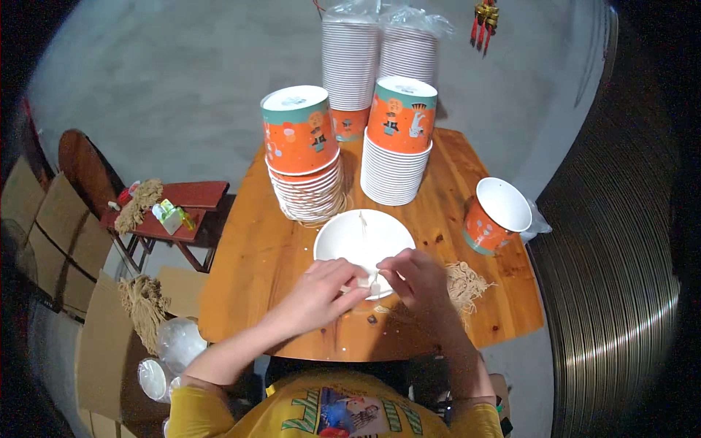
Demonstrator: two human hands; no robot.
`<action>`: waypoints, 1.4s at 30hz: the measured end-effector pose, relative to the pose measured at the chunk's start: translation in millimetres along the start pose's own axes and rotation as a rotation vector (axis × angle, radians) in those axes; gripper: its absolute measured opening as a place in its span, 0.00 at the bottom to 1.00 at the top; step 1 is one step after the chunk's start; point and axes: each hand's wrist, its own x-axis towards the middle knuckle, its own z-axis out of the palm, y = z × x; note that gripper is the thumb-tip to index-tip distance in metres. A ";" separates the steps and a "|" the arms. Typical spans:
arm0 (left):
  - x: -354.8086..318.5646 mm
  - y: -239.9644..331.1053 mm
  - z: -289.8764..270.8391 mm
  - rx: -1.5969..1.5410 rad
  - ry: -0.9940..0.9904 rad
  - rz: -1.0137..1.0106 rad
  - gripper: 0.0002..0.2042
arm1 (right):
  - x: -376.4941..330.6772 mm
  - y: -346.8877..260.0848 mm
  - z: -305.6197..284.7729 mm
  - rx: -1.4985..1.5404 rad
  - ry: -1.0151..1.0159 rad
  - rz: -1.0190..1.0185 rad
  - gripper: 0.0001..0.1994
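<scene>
A white paper bucket point(339, 241) stands on the wooden table in front of me, its round mouth turned up toward me. A short piece of pale string point(363, 221) shows at its far rim. At the near rim, my left hand point(326, 290) is closed in a pinch, fingertips against the bucket's edge. Just to its right, my right hand point(418, 280) pinches too, with a thin string point(376, 279) between the two hands. The fingers partly hide the near rim and the string's ends. A loose bundle of beige strings point(467, 286) lies beside my right hand.
Behind the bucket rise stacks of orange printed paper buckets point(301, 142) point(401, 120), with taller plastic-wrapped stacks point(350, 62) farther back. One single orange bucket point(485, 225) stands tilted at the right. A red bench point(208, 193) and cardboard point(95, 350) are at the left.
</scene>
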 end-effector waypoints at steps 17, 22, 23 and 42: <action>-4.2 13.7 24.3 0.089 0.174 0.052 0.04 | -5.2 -1.8 -0.5 -0.346 0.288 -0.031 0.09; -6.3 3.6 24.2 0.087 0.137 0.131 0.03 | -13.3 -5.0 -7.6 -0.436 0.155 0.048 0.09; -7.5 0.3 24.7 0.099 0.147 0.169 0.02 | -13.9 -7.3 -11.7 -0.533 0.104 0.002 0.09; 6.8 -6.8 7.3 -0.060 0.001 -0.185 0.04 | -1.1 8.8 -10.0 0.026 -0.072 0.191 0.02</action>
